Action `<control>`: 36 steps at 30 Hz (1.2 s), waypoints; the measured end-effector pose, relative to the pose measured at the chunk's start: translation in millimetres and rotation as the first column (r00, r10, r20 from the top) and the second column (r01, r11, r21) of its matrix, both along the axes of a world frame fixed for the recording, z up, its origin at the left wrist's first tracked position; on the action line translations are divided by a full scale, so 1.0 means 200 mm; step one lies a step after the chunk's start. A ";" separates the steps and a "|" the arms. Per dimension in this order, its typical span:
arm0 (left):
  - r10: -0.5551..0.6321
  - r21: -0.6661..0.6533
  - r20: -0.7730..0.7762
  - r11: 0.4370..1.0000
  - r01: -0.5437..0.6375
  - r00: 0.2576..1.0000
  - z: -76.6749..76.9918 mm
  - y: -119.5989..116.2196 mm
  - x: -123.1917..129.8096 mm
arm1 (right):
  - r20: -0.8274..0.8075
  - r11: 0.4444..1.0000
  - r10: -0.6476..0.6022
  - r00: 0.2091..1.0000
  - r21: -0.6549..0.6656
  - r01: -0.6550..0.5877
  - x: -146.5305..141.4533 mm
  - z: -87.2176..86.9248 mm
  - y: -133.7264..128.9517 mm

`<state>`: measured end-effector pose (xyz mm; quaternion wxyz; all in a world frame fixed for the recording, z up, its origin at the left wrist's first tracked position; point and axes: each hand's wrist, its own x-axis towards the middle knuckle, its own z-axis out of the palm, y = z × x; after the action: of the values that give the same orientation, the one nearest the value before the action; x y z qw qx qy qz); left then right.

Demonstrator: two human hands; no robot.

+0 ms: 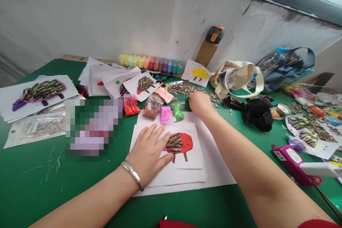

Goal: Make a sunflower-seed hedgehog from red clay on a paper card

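My left hand [152,151] lies flat with fingers spread on a stack of white paper [181,180], with a silver bangle at the wrist. Beside its thumb is a hedgehog picture [186,142] with a red clay body and brown legs; striped sunflower seeds cover the body's left part. My right hand [199,102] reaches past the paper to the loose sunflower seeds [184,88]. Its fingers are curled in and mostly hidden, so what they hold cannot be made out. Brown clay [153,107], pink clay [165,114] and green clay [178,111] in small bags lie between the hands.
Other seed-covered hedgehog pictures [40,92] lie at left and behind. A row of coloured clay packs [151,64] and a bottle [210,44] stand along the wall. To the right are a cloth bag [236,74], a black strap bundle [258,114] and a magenta glue gun [295,165].
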<state>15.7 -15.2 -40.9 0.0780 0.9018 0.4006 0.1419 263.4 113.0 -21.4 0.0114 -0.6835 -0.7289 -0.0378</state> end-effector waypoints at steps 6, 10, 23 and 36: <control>-0.005 0.009 -0.014 1.000 0.005 1.000 -0.01 0.00 0.00 | -0.012 0.999 0.032 0.999 -0.035 -0.032 0.05 -0.02 -0.17; -0.010 -0.004 -0.022 1.000 0.010 1.000 -0.01 0.00 0.01 | -0.078 1.000 0.010 0.997 -0.008 -0.010 0.06 0.04 -0.37; -0.021 -0.015 -0.021 1.000 0.020 1.000 0.00 0.01 0.01 | -0.731 0.964 0.084 0.677 -0.113 -0.241 -0.11 0.10 -0.84; -0.020 -0.029 -0.027 0.999 0.020 0.999 0.00 0.01 0.01 | -0.637 0.973 0.164 0.753 -0.021 -0.230 -0.12 0.07 -0.84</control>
<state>18.4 -13.7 -41.1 0.0868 0.9064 0.3946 0.1233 238.9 -56.0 -7.6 0.2252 -0.5755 -0.7517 0.2305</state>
